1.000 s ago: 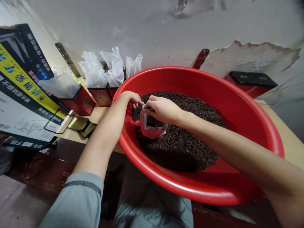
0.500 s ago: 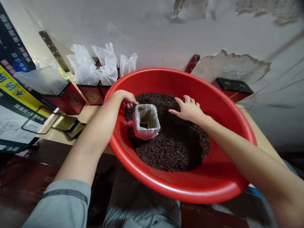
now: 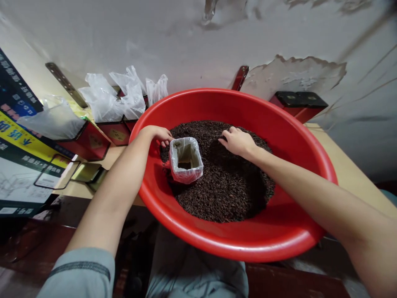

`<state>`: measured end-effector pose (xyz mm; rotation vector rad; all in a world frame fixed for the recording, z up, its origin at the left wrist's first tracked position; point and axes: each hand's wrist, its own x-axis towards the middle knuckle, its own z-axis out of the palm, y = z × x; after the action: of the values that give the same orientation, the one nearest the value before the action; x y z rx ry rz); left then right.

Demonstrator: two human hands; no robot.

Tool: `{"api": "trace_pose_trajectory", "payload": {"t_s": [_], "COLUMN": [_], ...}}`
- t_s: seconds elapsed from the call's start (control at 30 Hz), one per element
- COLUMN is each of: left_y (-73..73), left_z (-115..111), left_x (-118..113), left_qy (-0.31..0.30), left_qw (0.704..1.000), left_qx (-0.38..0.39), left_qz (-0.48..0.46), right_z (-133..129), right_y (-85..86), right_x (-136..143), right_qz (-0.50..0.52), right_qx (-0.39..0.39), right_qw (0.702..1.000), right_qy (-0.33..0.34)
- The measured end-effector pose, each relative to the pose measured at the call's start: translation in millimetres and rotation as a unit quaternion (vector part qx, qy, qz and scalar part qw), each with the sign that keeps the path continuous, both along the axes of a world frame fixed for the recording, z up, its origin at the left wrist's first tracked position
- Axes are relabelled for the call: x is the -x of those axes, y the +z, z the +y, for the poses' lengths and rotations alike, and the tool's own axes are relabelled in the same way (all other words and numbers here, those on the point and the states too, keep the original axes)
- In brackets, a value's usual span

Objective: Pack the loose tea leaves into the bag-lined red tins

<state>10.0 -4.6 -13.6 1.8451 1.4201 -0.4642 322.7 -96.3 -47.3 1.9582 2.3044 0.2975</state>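
Note:
Dark, dried leaves that look like loose tea (image 3: 214, 198) fill the bottom of a large red basin (image 3: 235, 248). A square tin with a clear plastic bag lining (image 3: 186, 176) stands upright on them, left of the middle, its mouth facing up. At the tin's back left corner my left hand (image 3: 161, 135) has its fingers curled, fingertips against the lined rim. My right hand (image 3: 238, 141) is palm down at the far side of the leaves, fingers bent and closed into them. Its fingertips are partly hidden, and the amount of leaves inside its grasp is not visible.
Several red tins with plastic bags (image 3: 104, 97) stand on the wooden table (image 3: 350, 165) at the left. Gold-coloured lids (image 3: 87, 171) lie nearby. Two dark-topped tins (image 3: 297, 101) are behind the basin at right. The peeling wall (image 3: 186, 45) rises close behind.
My right hand's spread fingers have bent and come down into the leaves. My left hand stays by the tin, its fingertips now at the corner. The view has shifted slightly.

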Motion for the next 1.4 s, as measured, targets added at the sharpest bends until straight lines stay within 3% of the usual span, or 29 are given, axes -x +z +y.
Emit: {"api": "trace_pose_trajectory", "payload": {"t_s": [0.2, 0.33, 0.43, 0.53, 0.63, 0.7, 0.77, 0.87, 1.0, 1.27, 1.4], "left_y": [3.1, 2.3, 0.1, -1.6, -1.2, -0.2, 0.7, 0.7, -0.9, -4.1, -4.5], "left_z": [0.0, 2.4, 5.4, 7.8, 8.3, 7.8, 7.2, 7.0, 8.6, 13.5, 13.5], "left_x": [0.6, 0.7, 0.4, -0.1, -0.5, -0.4, 0.0, 0.5, 0.2, 1.5, 2.8], "left_qy": [0.003, 0.0, 0.002, 0.008, 0.004, -0.002, 0.0, 0.02, 0.036, 0.002, -0.002], "left_qw": [1.0, 1.0, 1.0, 1.0, 1.0, 1.0, 1.0, 1.0, 0.999, 1.0, 1.0], "left_qx": [-0.003, -0.002, -0.002, 0.004, 0.005, 0.003, 0.003, 0.008, 0.013, 0.016, 0.013], "left_qz": [-0.01, -0.019, -0.02, -0.018, -0.005, 0.004, 0.003, -0.001, -0.004, -0.006, -0.009], "right_z": [2.1, 2.3, 1.5, -3.3, -12.5, -18.7, -23.5, -27.3, -27.4, -26.1, -32.8], "right_y": [7.7, 20.5, 33.0, 40.9, 40.0, 35.8, 30.5, 23.5, 19.1, 16.1, 22.3], "right_x": [-0.3, -0.9, 8.6, 37.8, 81.7, 110.1, 131.3, 145.3, 141.8, 135.3, 130.5], "right_qz": [0.038, 0.18, 0.38, 0.564, 0.687, 0.728, 0.746, 0.739, 0.722, 0.752, 0.73], "right_qx": [-0.025, -0.085, -0.132, -0.143, -0.102, -0.081, -0.077, -0.069, -0.05, 0.015, 0.062], "right_qw": [0.999, 0.98, 0.914, 0.811, 0.716, 0.676, 0.654, 0.66, 0.679, 0.642, 0.654], "right_qy": [-0.007, 0.022, 0.057, 0.059, 0.069, 0.083, 0.098, 0.117, 0.12, 0.15, 0.19]}}
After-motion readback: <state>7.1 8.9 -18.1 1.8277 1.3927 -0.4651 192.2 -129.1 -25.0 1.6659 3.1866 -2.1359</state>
